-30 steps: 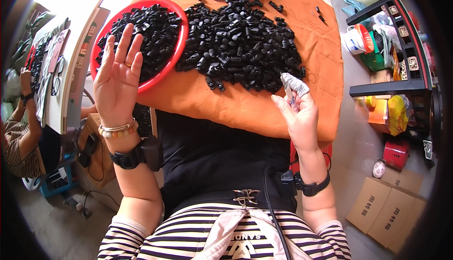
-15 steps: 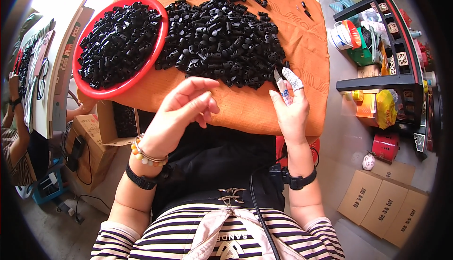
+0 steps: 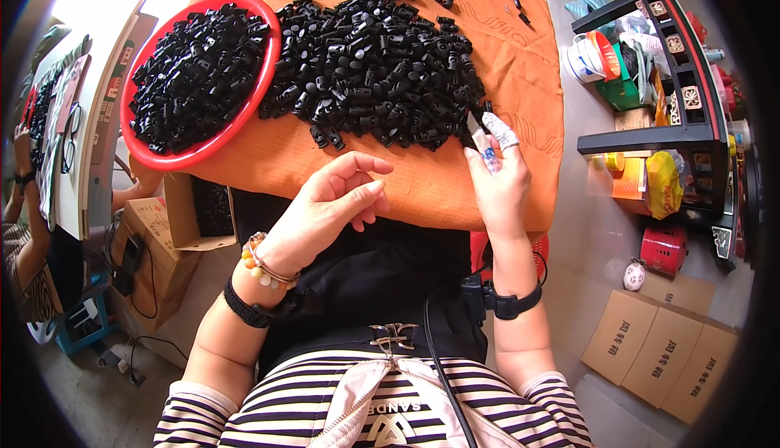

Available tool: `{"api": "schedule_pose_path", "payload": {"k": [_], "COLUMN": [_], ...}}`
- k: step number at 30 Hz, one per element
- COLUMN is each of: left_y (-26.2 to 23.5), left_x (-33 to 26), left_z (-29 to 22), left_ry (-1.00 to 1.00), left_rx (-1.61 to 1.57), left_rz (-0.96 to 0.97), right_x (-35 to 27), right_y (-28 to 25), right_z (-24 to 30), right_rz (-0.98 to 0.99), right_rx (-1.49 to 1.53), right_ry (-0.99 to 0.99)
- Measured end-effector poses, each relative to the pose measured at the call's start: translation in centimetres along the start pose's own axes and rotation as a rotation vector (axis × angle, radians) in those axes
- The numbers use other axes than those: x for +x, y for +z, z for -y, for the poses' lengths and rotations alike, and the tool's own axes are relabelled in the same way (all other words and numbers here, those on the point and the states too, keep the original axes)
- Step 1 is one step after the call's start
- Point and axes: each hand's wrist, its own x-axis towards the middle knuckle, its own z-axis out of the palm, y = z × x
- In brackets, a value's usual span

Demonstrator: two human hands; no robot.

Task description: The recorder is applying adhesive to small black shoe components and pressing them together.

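Observation:
My left hand [image 3: 337, 192] hovers over the table's near edge, fingers loosely curled and the thumb apart from the index finger; I see nothing in it. My right hand [image 3: 501, 184], at the near right side of the pile, is closed on a small knife [image 3: 481, 137] with a pale wrapped handle, its blade pointing up and away. White wrapping [image 3: 501, 129] covers one fingertip of that hand. Ahead of both hands spreads a large pile of small black plastic cord-lock-like pieces [image 3: 374, 74]. More of them fill a red round basin [image 3: 275, 66] at the left.
An orange cloth [image 3: 520, 82] covers the table. An open cardboard box [image 3: 180, 212] with black pieces stands below its left edge. At the right are a dark shelf [image 3: 650, 143] with bags and tubs, and cartons [image 3: 658, 350] on the floor. Another person's arm [image 3: 28, 229] shows far left.
My left hand has moved slightly right and down, toward my body. A few black pieces now stick out at the pile's near edge. My right hand keeps the knife, almost still.

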Motion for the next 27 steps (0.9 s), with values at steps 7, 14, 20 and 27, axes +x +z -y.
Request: {"api": "schedule_pose_path", "payload": {"k": [7, 14, 20, 27], "left_y": [0.4, 0.5, 1.1, 0.0], "left_x": [0.1, 0.4, 0.4, 0.1], "left_z": [-0.1, 0.5, 0.0, 0.2], "left_ry": [-0.016, -0.037, -0.015, 0.036], "left_rx": [0.019, -0.025, -0.195, -0.459], "left_rz": [0.003, 0.026, 0.018, 0.143], "right_x": [-0.4, -1.7, -2.7, -3.0], "right_y": [0.5, 0.5, 1.2, 1.4], "right_z": [0.2, 5.0, 7.7, 9.1], "right_rz": [0.081, 0.313, 0.508, 0.471], "right_rx": [0.023, 0.432, 0.585, 0.754], "right_ry": [0.029, 0.109, 0.167, 0.154]}}
